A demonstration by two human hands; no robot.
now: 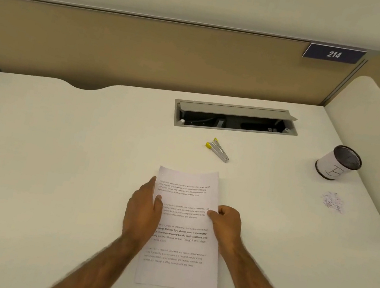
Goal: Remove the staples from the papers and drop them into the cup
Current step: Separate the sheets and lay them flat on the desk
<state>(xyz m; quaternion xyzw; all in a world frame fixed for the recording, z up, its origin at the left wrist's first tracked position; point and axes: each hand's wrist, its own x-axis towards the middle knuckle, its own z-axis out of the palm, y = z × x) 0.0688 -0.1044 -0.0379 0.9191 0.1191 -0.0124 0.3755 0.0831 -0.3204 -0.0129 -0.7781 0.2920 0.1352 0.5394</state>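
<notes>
On the worktop (54, 158): papers (182, 239) steadied

Nearest us, our left grip (143, 208) is lying straight-fingered along the left edge of the papers; the right grip (227, 224) is pinching their right edge. Beyond, the staple remover (218, 149) is lying idle, the cup (337, 163) far right. With that cup well apart, we are risking dropping staples short.

Matt paper sheet (184, 229); metal staple remover (218, 149)

The papers (184, 229) lie on the tabletop (54, 158) straight before me, my left hand (144, 209) at their 9 o'clock edge, my right hand (226, 225) at 3 o'clock. From them, the staple remover (218, 149) sits at 12 o'clock, the cable hatch (236, 119) behind it. The cup (337, 163) stands at 2 o'clock, loose staples (333, 202) just before it.
</notes>
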